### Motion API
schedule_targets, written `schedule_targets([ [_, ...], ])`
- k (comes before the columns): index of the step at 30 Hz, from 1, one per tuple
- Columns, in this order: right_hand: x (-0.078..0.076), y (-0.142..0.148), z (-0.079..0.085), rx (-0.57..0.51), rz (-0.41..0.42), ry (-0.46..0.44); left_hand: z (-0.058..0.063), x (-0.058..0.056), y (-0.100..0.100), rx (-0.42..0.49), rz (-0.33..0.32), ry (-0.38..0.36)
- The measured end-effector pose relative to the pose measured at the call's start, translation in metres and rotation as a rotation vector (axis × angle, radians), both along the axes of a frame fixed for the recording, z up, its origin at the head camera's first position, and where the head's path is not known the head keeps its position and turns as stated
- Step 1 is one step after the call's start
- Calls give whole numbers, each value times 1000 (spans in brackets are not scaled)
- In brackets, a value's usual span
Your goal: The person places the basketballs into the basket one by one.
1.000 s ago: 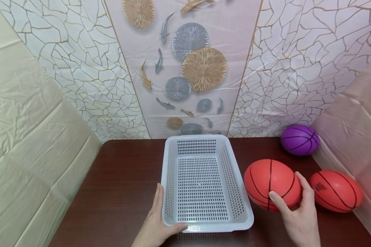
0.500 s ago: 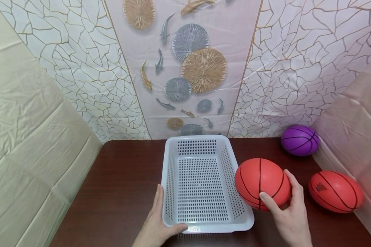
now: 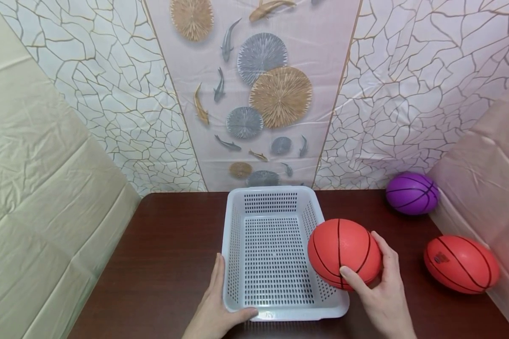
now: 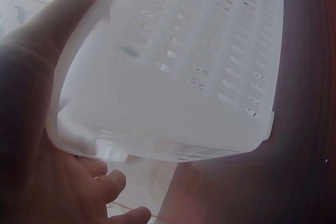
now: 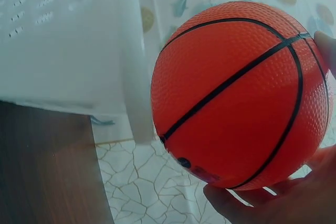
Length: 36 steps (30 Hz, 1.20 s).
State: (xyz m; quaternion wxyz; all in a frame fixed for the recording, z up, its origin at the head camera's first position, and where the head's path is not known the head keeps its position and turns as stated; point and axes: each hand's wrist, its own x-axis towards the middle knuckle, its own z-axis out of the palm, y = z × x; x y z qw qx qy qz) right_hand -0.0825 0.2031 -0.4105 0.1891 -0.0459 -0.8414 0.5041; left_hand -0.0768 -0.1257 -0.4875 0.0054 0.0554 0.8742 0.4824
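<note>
A right hand grips a black-lined red ball, thumb on the near face and fingers around the far right side, above the right rim of a pale perforated basket on a dark wooden table. The ball appears clear of the tabletop; whether it touches the rim is hard to tell from here. The left hand rests spread at the basket's near left corner, straight fingers along the outer side, thumb laid over the near rim. The ball's pebbled skin and moulded look suggest a hollow, light, slightly yielding toy, hardly fragile and fair to grip, though its round bulk, wide for one palm, could let it roll out of a loose grasp. The surest hold would be around its middle or just below, thumb opposite widely spread fingers, pressed no harder than needed. The basket looks like thin, light plastic, fairly stiff and apt to slide if bumped; its broad rim seems the place to steady it. To the right, a second red ball lies well apart from the basket, near the cloth wall, with a purple ball behind it.
</note>
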Motion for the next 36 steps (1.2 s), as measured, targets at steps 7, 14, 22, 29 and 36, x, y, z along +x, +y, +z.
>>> schedule_targets([
  [7, -2, -9, -2, 15, 50, 43, 0, 0, 0, 1, -1, -7],
  [14, -2, -15, -4, -4, 83, 57, 0, -1, 0, 7, 1, -8],
  [22, -3, -22, -6, -4, 122, 65, 0, 0, 0, 7, 5, -19],
  [29, -6, -28, -8, -34, 159, 76, 2, 0, 0, 6, 7, -32],
  [36, -10, -33, -12, 4, 176, 86, 1, 0, 0, -5, 7, -17],
])
